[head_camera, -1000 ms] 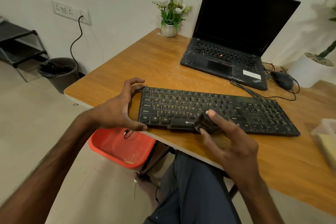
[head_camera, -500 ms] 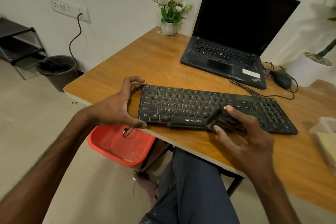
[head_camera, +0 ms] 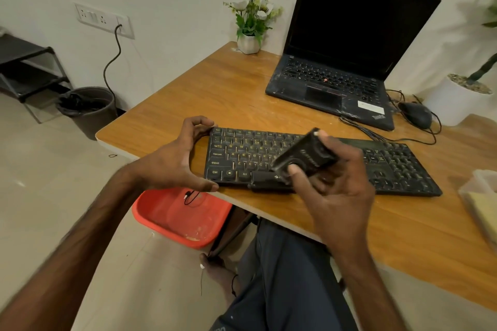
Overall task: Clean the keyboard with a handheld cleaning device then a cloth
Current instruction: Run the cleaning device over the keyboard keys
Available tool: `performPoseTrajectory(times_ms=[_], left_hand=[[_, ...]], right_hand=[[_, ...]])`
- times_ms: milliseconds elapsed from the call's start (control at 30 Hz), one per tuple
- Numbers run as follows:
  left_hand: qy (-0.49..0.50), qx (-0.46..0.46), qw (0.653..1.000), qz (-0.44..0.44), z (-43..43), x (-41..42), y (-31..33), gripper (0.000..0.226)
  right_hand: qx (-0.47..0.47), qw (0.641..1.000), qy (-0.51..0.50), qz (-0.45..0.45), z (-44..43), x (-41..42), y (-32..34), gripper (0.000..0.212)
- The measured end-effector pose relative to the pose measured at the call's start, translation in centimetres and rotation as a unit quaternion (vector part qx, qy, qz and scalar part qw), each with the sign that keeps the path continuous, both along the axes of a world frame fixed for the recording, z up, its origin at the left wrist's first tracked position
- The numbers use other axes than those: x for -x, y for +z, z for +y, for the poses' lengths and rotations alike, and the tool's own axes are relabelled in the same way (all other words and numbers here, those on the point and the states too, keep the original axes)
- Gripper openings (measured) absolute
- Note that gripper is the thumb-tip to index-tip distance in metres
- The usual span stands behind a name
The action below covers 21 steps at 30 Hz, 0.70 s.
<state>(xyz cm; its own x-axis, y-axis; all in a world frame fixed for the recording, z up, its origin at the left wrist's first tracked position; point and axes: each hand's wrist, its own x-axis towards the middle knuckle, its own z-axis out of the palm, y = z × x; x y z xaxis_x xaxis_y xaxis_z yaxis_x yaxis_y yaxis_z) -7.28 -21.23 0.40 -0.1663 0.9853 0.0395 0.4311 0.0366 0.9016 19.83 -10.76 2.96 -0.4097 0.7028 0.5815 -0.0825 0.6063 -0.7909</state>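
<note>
A black keyboard (head_camera: 398, 166) lies along the front edge of the wooden table (head_camera: 228, 94). My left hand (head_camera: 177, 161) clasps its left end, fingertips on the far corner and thumb on the near corner. My right hand (head_camera: 336, 191) grips a small black handheld cleaning device (head_camera: 306, 156), lifted and tilted above the middle of the keyboard, thumb pressed on its near face. The device and hand hide the keys beneath them. A yellowish cloth (head_camera: 484, 212) lies in a clear container at the right edge.
A black laptop (head_camera: 344, 62) stands open at the back, with a black mouse (head_camera: 415, 114) and cables to its right. A small flower pot (head_camera: 248, 43) sits at the far corner. On the floor are a red basin (head_camera: 177, 217) and a grey bin (head_camera: 88, 107).
My right hand has raised the cleaning device off the keyboard's front edge and tilted it upward over the keys. My left hand keeps its hold on the keyboard's left end.
</note>
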Motion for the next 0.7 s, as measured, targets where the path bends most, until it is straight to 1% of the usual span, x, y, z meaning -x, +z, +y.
performPoseTrajectory(times_ms=[67, 100, 167, 233, 333, 400, 433, 500, 600, 633, 700], left_hand=[[0.002, -0.002, 1.0, 0.002, 0.1, 0.0, -0.1, 0.118], [0.003, -0.002, 1.0, 0.002, 0.1, 0.0, -0.1, 0.118], [0.003, -0.003, 1.0, 0.005, 0.2, 0.0, -0.1, 0.118], [0.003, -0.001, 1.0, 0.008, 0.2, -0.1, 0.0, 0.118], [0.004, 0.001, 1.0, -0.001, 0.0, -0.2, 0.1, 0.118], [0.002, 0.001, 1.0, -0.006, 0.0, -0.1, 0.0, 0.119], [0.002, 0.002, 1.0, -0.005, 0.0, -0.1, -0.1, 0.12], [0.003, 0.003, 1.0, 0.003, 0.0, 0.1, -0.1, 0.121], [0.006, 0.004, 1.0, 0.008, 0.1, 0.2, -0.3, 0.121], [0.006, 0.004, 1.0, 0.009, 0.1, 0.1, -0.3, 0.121], [0.005, 0.004, 1.0, 0.013, 0.2, 0.1, -0.4, 0.121]], right_hand=[[-0.066, 0.992, -0.085, -0.059, 1.7, -1.7, 0.2, 0.062], [-0.094, 0.985, -0.109, -0.092, 1.9, -2.1, 0.1, 0.063], [-0.143, 0.973, -0.12, -0.135, 1.3, -1.7, -0.4, 0.066], [-0.17, 0.972, -0.085, -0.135, -0.5, 0.1, -1.1, 0.064], [-0.174, 0.977, -0.002, -0.123, -3.5, 3.6, -1.6, 0.062], [-0.138, 0.985, 0.018, -0.101, -3.7, 4.3, -0.9, 0.06], [-0.121, 0.989, 0.0, -0.087, -2.9, 3.9, -0.3, 0.059], [-0.121, 0.986, -0.082, -0.085, -0.1, 2.1, 0.9, 0.058], [-0.139, 0.956, -0.202, -0.159, 4.8, -0.6, 2.0, 0.056], [-0.14, 0.947, -0.217, -0.189, 5.8, -1.0, 1.9, 0.056], [-0.135, 0.945, -0.198, -0.222, 6.3, -0.7, 1.4, 0.056]])
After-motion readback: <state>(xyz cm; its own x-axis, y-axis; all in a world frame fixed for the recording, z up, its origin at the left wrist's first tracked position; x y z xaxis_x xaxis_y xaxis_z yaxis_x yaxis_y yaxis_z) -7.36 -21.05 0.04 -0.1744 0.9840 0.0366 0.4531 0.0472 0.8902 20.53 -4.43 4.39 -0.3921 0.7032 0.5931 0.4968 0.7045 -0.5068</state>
